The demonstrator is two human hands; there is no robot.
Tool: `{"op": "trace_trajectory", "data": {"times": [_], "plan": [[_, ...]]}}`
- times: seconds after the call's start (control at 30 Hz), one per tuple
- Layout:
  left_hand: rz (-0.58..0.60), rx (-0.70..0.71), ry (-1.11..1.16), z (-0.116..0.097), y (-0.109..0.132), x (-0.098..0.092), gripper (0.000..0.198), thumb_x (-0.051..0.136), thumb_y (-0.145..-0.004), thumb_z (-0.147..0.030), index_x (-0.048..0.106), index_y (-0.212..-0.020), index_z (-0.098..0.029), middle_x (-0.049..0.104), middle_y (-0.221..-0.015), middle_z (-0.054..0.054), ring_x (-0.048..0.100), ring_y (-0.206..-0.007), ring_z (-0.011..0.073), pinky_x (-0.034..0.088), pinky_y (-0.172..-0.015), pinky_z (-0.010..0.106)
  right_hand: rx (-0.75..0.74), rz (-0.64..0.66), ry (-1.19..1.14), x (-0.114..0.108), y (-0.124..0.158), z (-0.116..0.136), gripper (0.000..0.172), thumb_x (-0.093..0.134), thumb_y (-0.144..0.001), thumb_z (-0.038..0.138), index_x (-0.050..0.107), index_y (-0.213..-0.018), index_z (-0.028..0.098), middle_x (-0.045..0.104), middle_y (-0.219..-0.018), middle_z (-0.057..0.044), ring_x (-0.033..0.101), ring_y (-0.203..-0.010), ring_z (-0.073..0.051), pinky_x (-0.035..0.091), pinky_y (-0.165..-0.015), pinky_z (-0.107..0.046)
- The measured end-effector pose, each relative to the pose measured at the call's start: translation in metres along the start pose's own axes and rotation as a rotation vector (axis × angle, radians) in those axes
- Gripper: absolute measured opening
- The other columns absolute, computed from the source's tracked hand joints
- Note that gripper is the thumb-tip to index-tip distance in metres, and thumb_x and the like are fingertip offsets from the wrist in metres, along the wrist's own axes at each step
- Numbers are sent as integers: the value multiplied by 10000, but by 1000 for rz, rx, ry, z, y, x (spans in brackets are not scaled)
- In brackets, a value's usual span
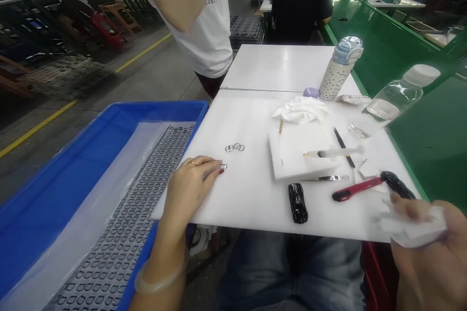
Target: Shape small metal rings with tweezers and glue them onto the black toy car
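Note:
My left hand (189,187) rests on the white plastic board (204,189), its fingertips just beside a tiny black-rimmed ring (223,166). Two or three similar thin black rings (234,147) lie a little further on. My right hand (419,248) pinches a white cloth (412,223) at the board's near right corner, close to a glossy black car-shaped object (397,184). A red utility knife (355,189) lies just left of that hand. Another black car-shaped object (298,203) stands at the near edge.
A blue crate (109,121) holding a sheet of many black rings sits left of the board. A white foam block carries a syringe and tweezers. Crumpled tissue, a dotted bottle and a clear bottle stand behind. A co-worker's arm and torso are at the far left.

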State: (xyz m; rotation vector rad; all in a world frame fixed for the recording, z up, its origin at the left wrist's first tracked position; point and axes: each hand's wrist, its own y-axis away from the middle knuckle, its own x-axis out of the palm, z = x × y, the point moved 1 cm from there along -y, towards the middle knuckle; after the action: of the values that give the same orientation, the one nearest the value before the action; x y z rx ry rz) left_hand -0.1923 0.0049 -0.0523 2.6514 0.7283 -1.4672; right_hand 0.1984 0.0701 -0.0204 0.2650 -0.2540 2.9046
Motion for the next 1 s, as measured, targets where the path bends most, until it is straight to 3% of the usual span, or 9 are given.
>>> {"op": "trace_trajectory", "data": {"times": [0.07, 0.13, 0.33, 0.43, 0.5, 0.6, 0.67, 0.8, 1.0], "plan": [[42, 36, -39, 2, -5, 0, 283, 602, -865, -398, 843, -899, -254, 797, -1011, 98, 665, -979, 372, 517, -860, 501, 44, -74, -105, 4, 2, 5, 390, 581, -937, 337, 421, -595, 239, 261, -476, 66, 243, -411, -109, 312, -431, -284], [67, 59, -55, 1, -9, 0, 278, 602, -867, -393, 847, -906, -267, 799, -990, 82, 674, -951, 350, 520, -851, 488, 90, 16, -145, 11, 7, 8, 434, 589, -925, 360, 382, -564, 235, 233, -470, 68, 184, -401, -94, 243, -395, -278], [22, 71, 16, -8, -8, 0, 249, 636, -870, -390, 831, -849, -238, 792, -948, 86, 710, -914, 333, 554, -880, 499, 172, 237, 185, 2, 18, -6, 292, 778, -857, 349, 564, -720, 207, 490, -565, 35, 397, -450, -77, 312, -418, -213], [40, 43, 238, -35, 18, 11, 258, 676, -918, -435, 819, -988, -231, 793, -959, 66, 734, -892, 248, 610, -851, 389, 135, 286, 322, -8, 24, -15, 271, 799, -845, 380, 612, -764, 202, 562, -594, 19, 433, -461, -83, 331, -417, -211], [235, -53, 778, -62, 39, 28, 190, 769, -892, -394, 826, -963, -228, 787, -923, 60, 728, -863, 200, 616, -787, 298, 111, 272, 333, -7, 31, -19, 251, 805, -840, 380, 629, -790, 208, 562, -621, 21, 467, -513, -99, 360, -445, -212], [597, -229, 1381, -105, 64, 56, 191, 863, -834, -401, 842, -891, -220, 764, -799, 35, 700, -756, 116, 579, -723, 177, -44, 343, 400, 8, 41, -21, 209, 780, -874, 374, 661, -807, 216, 584, -628, 23, 485, -516, -104, 379, -447, -215], [717, -411, 1671, -123, 71, 70, 221, 908, -786, -402, 841, -863, -206, 770, -778, 30, 699, -728, 88, 566, -717, 142, -234, 430, 455, 21, 45, -20, 160, 758, -903, 347, 686, -831, 223, 619, -613, 26, 511, -489, -106, 401, -441, -218], [753, -582, 1853, -133, 71, 81, 214, 949, -737, -349, 834, -838, -200, 786, -806, 22, 704, -701, 68, 566, -705, 127, -494, 498, 459, 37, 47, -16, 52, 695, -930, 175, 695, -900, 217, 649, -634, 17, 578, -519, -121, 459, -468, -232], [724, -634, 1803, -130, 72, 80, 262, 984, -667, -377, 829, -767, -190, 774, -733, 24, 688, -626, 77, 572, -651, 143, -639, 460, 520, 45, 44, -8, 153, 685, -867, 87, 744, -960, 193, 667, -825, -45, 636, -653, -141, 491, -467, -244]]}}
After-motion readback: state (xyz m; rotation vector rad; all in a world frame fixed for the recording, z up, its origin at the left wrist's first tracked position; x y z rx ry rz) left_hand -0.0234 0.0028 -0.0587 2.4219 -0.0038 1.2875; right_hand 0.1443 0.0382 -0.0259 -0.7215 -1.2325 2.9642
